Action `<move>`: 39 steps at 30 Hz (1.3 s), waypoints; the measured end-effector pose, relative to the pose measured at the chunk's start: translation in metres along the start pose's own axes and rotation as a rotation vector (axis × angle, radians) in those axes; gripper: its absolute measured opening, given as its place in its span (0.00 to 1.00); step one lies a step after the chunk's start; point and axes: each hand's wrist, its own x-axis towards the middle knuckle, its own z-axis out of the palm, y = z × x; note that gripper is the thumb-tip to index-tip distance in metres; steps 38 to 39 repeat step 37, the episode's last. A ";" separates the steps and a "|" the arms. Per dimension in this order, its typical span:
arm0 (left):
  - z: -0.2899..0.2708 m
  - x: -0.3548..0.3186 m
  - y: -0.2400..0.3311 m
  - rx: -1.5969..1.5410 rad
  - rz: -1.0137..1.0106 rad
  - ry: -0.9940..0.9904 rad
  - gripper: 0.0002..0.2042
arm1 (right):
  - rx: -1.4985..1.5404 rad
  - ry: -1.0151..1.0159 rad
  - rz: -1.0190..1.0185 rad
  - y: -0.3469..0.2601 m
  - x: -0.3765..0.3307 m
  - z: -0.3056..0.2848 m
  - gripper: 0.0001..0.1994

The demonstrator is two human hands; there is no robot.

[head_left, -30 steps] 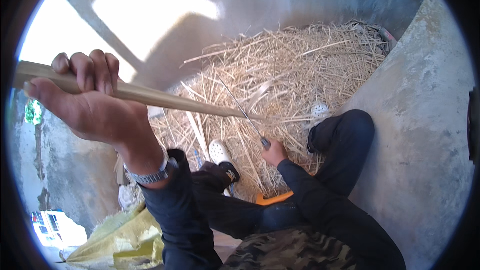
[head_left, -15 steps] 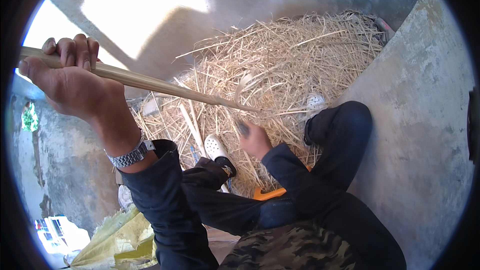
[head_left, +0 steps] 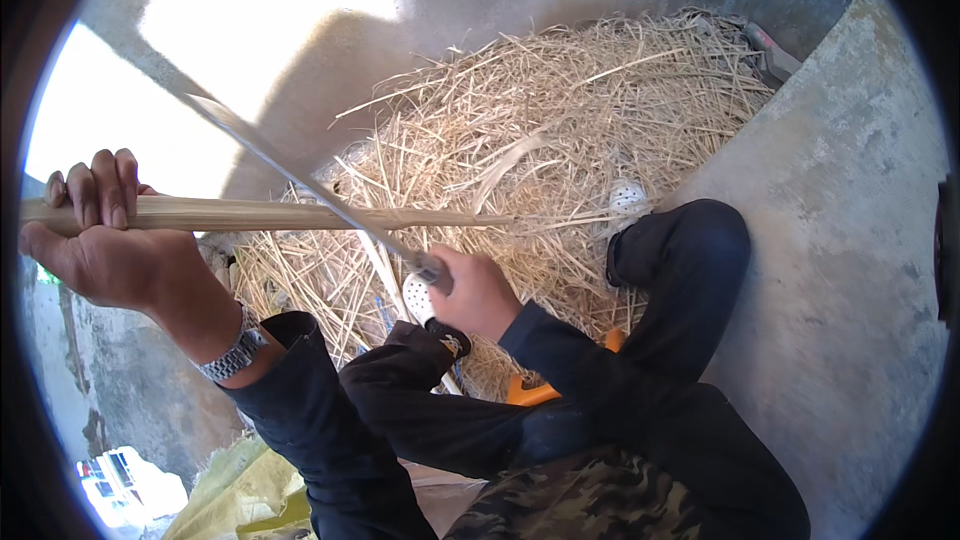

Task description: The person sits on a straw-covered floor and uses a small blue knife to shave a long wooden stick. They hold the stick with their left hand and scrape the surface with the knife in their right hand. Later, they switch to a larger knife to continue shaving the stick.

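Note:
My left hand (head_left: 130,262), raised at the left with a metal watch on its wrist, is wrapped round the thick end of a pale wooden stick (head_left: 240,214). The stick runs nearly level to the right and thins toward its far end over the straw. My right hand (head_left: 475,292) grips the handle of a long knife (head_left: 245,135). Its blade slants up and left across the stick; whether it touches the wood I cannot tell. Below the stick's thin end lies a pile of straw-like shavings (head_left: 580,110), with a broader pale strip (head_left: 507,162) on top.
My feet in white clogs (head_left: 420,298) are among the shavings, my knees bent. An orange plastic piece (head_left: 532,392) is between my legs. A concrete wall (head_left: 830,240) rises on the right. A yellowish sack (head_left: 240,495) lies at the lower left. A grey-and-red object (head_left: 770,58) is by the far corner.
My left hand has lowered, bringing the stick from a slant to nearly level. My right hand has moved left and slightly down; the knife blade now shows clearly, pointing up and left across the stick.

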 end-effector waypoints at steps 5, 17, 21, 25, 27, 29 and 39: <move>0.007 -0.001 -0.012 -0.104 -0.042 0.013 0.22 | -0.336 0.001 0.639 0.216 -0.044 -0.008 0.15; -0.010 0.017 -0.027 -0.004 -0.027 -0.057 0.19 | -0.114 0.004 0.090 0.038 0.001 0.010 0.10; -0.032 0.044 -0.049 -0.176 -0.039 -0.248 0.21 | -0.268 0.032 0.583 0.227 -0.045 -0.007 0.12; -0.017 0.033 -0.060 0.005 -0.037 0.046 0.23 | -0.410 -0.012 0.683 0.218 -0.044 -0.006 0.14; -0.027 0.047 -0.055 0.026 -0.019 0.068 0.23 | -0.226 0.028 0.468 0.171 -0.034 0.003 0.13; -0.031 0.042 -0.055 0.075 -0.041 0.063 0.23 | -0.247 0.025 0.262 0.099 -0.014 0.004 0.12; -0.019 0.047 -0.059 -0.037 -0.070 -0.039 0.22 | -0.305 -0.102 0.561 0.312 -0.056 -0.002 0.18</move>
